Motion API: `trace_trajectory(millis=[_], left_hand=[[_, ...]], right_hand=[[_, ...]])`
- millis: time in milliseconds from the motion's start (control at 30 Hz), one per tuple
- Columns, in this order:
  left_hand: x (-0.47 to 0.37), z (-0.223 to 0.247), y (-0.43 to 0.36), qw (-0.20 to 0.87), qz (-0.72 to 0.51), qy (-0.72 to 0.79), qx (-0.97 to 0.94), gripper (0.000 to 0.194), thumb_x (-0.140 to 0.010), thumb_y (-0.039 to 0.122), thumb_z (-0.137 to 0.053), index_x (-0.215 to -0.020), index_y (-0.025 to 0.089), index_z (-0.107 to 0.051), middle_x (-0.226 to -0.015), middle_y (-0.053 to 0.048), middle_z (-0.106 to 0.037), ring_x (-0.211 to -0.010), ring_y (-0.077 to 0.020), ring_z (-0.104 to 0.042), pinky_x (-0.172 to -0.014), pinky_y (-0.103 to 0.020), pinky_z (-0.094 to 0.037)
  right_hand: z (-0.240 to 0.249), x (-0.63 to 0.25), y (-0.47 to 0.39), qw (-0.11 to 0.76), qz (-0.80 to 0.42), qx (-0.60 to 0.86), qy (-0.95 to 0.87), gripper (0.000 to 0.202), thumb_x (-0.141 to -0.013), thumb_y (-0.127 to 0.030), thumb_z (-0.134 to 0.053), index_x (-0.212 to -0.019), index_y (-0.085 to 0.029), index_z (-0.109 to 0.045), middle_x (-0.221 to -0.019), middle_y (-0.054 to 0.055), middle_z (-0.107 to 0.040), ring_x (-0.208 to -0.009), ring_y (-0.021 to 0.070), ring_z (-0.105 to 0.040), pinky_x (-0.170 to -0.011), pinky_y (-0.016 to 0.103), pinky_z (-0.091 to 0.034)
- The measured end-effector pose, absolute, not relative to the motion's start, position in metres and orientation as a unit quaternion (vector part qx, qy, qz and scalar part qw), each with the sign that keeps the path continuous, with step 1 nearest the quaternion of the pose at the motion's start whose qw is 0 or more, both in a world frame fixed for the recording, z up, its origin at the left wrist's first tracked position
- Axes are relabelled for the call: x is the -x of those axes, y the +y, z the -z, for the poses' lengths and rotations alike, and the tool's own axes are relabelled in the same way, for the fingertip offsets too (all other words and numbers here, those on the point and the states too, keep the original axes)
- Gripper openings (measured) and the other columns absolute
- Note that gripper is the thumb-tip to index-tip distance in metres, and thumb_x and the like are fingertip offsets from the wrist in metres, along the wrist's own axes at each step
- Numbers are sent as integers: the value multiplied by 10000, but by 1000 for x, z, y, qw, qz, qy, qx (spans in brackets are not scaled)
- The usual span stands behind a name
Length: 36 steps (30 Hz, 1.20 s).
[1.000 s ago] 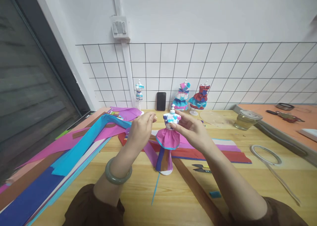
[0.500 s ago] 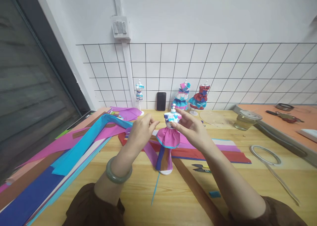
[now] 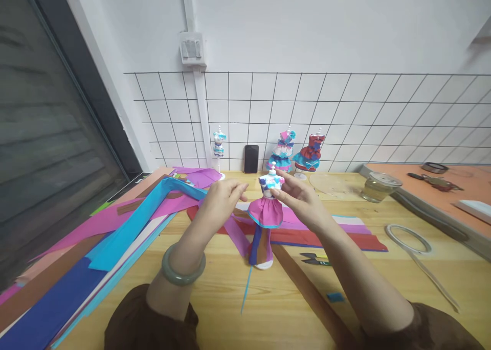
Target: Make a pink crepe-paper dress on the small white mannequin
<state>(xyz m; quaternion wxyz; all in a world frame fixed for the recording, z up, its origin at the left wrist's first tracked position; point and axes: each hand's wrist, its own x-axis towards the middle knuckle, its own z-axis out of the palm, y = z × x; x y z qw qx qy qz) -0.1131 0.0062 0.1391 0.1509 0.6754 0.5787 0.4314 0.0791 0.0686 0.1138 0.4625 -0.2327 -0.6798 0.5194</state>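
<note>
My right hand [image 3: 303, 199] grips the upper body of a small dress-form mannequin [image 3: 271, 184], thumb in front and fingers behind. The mannequin stands upright on a white base and wears a gathered pink paper skirt [image 3: 266, 213] with a blue hem. Blue, brown and purple strips hang below that skirt. My left hand [image 3: 226, 199], with a green bangle on its wrist, is held just left of the mannequin, apart from it. Its thumb and fingers are pinched together; whatever may be between them is too small to see.
Coloured crepe paper strips [image 3: 130, 227] cover the left side; a red strip [image 3: 345, 240] lies behind the mannequin. Thread snips [image 3: 315, 259], a blue scrap [image 3: 335, 297] and a tape ring [image 3: 408, 238] lie to the right. Dressed mannequins [image 3: 282, 150] and a phone [image 3: 251, 159] stand by the wall.
The view has shifted slightly. My left hand's fingers look a little straighter and still pinched; my right hand keeps its grip on the mannequin.
</note>
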Motion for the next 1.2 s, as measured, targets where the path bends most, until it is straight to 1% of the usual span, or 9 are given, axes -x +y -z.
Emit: trace_trajectory(millis=[300, 433, 533, 600, 733, 833, 1033, 1100, 1200], left_hand=[[125, -153, -14, 374, -379, 486, -693, 138, -809, 306, -578, -898, 201, -584, -851, -47, -726, -834, -180, -683, -701, -282, -519], [135, -161, -20, 339, -340, 527, -701, 256, -793, 391, -595, -663, 171, -591, -573, -23, -654, -532, -132, -617, -451, -208, -423], [135, -154, -13, 254, -310, 566, -720, 271, -794, 394, -576, -639, 174, -601, -553, -18, -623, -507, -133, -588, -413, -213, -390], [131, -146, -8, 219, -325, 550, -738, 173, -771, 345, -601, -835, 189, -642, -768, -50, -681, -725, -186, -656, -515, -247, -477], [118, -135, -1, 256, -379, 484, -746, 629, -692, 281, -697, -1278, 267, -468, -1261, -116, -557, -1193, -276, -513, -842, -383, -512], [104, -132, 2, 335, -405, 434, -732, 720, -704, 247, -701, -1350, 287, -386, -1274, -109, -560, -1181, -260, -530, -907, -406, -485], [91, -128, 9, 374, -442, 413, -703, 397, -769, 225, -624, -1160, 188, -560, -1114, -88, -653, -1001, -206, -629, -864, -351, -504], [95, -126, 14, 380, -459, 432, -677, 411, -757, 224, -634, -1156, 173, -551, -1121, -97, -649, -995, -201, -628, -846, -336, -507], [102, -122, 21, 383, -479, 448, -650, 448, -747, 213, -635, -1177, 155, -528, -1124, -107, -644, -981, -189, -631, -842, -325, -504]], right_hand=[[-119, -90, 66, 445, -503, 233, -704, 542, -809, -385, -654, -1291, -213, -475, -1239, 103, -597, -1114, 227, -575, -967, 432, -464], [-118, -93, 65, 456, -494, 228, -705, 470, -806, -384, -658, -1218, -213, -513, -1229, 92, -604, -1121, 220, -569, -966, 407, -466], [-118, -92, 61, 442, -490, 214, -720, 460, -815, -370, -649, -1229, -217, -521, -1203, 83, -620, -1083, 214, -591, -952, 402, -475], [-119, -91, 57, 431, -471, 226, -736, 488, -814, -379, -646, -1257, -222, -517, -1185, 76, -630, -1055, 220, -604, -940, 415, -484], [-122, -90, 50, 418, -407, 266, -767, 541, -813, -411, -634, -1310, -245, -499, -1209, 61, -622, -1078, 248, -593, -952, 456, -476], [-124, -91, 44, 413, -369, 270, -787, 560, -820, -409, -624, -1340, -265, -475, -1259, 60, -594, -1086, 258, -590, -948, 476, -473], [-116, -115, 45, 396, -334, 297, -802, 602, -855, -405, -572, -1408, -316, -352, -1364, 54, -503, -1204, 252, -506, -966, 468, -451], [-102, -133, 45, 352, -277, 353, -821, 516, -864, -405, -550, -1353, -278, -450, -1317, 81, -546, -1170, 265, -532, -935, 462, -462], [-67, -162, 42, 185, -120, 426, -878, 289, -847, -320, -561, -1090, -204, -666, -1082, 117, -680, -978, 265, -631, -822, 394, -491]])
